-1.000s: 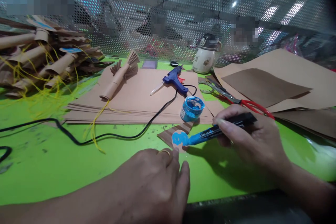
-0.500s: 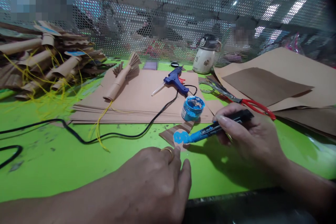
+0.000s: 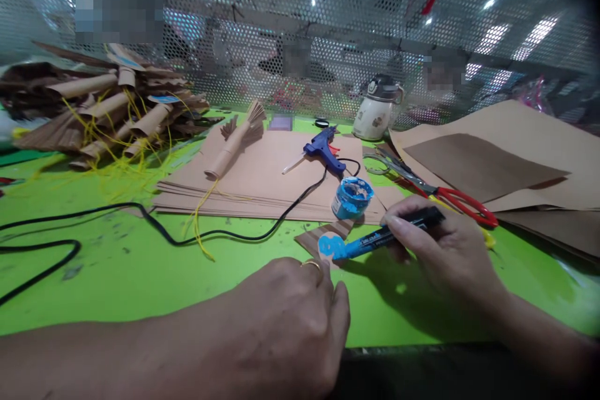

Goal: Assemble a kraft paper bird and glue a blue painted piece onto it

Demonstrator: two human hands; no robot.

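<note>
My right hand [image 3: 435,247] grips a black marker [image 3: 389,233] with its barrel end smeared in blue paint. The blue end touches a small brown paper cutout [image 3: 336,262], which bears blue paint [image 3: 329,245] on its upper part. On the cutout's lower edge rests a fingertip of my left hand [image 3: 300,312], pressing it down, with the thumb apart; a ring is on one finger. A striped brown paper piece [image 3: 312,239] lies under or against the cutout. Just behind stands an open jar of blue paint [image 3: 349,202].
A blue glue gun [image 3: 324,150] and a rolled paper piece [image 3: 229,153] lie on stacked brown paper [image 3: 267,190]. Its black cord [image 3: 225,234] crosses the green table. Red-handled scissors [image 3: 464,203], a bottle [image 3: 375,114] and brown sheets are right; tasselled paper rolls [image 3: 107,106] are piled left.
The view has shifted, so the table things appear further right. The marker's blue end stays at the cutout, and my left fingertip still presses on it.
</note>
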